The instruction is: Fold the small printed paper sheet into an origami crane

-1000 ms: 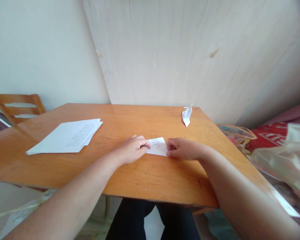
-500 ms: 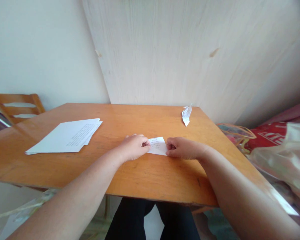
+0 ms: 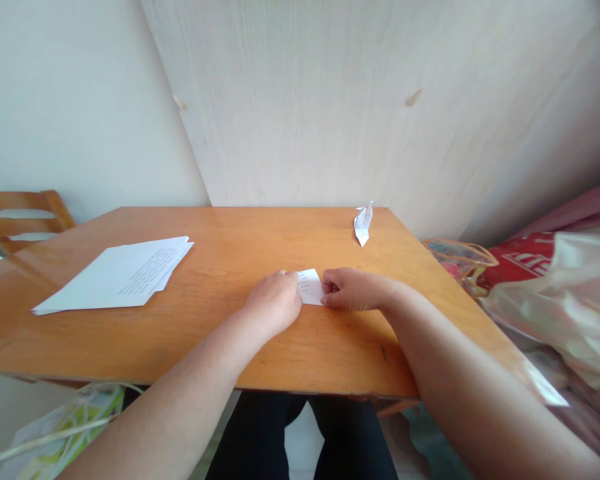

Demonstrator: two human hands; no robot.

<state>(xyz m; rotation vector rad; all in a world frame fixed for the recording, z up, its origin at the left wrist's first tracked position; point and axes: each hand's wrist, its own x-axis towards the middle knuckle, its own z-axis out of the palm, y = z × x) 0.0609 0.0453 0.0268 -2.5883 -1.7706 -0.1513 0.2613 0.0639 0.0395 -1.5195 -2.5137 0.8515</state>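
Observation:
A small folded white paper (image 3: 310, 287) with printed text lies on the wooden table (image 3: 230, 347) in front of me. My left hand (image 3: 276, 303) rests curled on its left end, fingers pressed down on it. My right hand (image 3: 353, 289) pinches its right edge with closed fingers. Only a narrow strip of the paper shows between the two hands.
A stack of printed white sheets (image 3: 117, 273) lies at the table's left. A small folded paper figure (image 3: 363, 224) sits near the far right corner. A wooden chair (image 3: 23, 217) stands at left; plastic bags (image 3: 555, 293) crowd the right side, and another bag (image 3: 60, 427) lies on the floor.
My hands have come closer together over the small paper, so less of it shows. The camera view has shifted slightly to the right and down.

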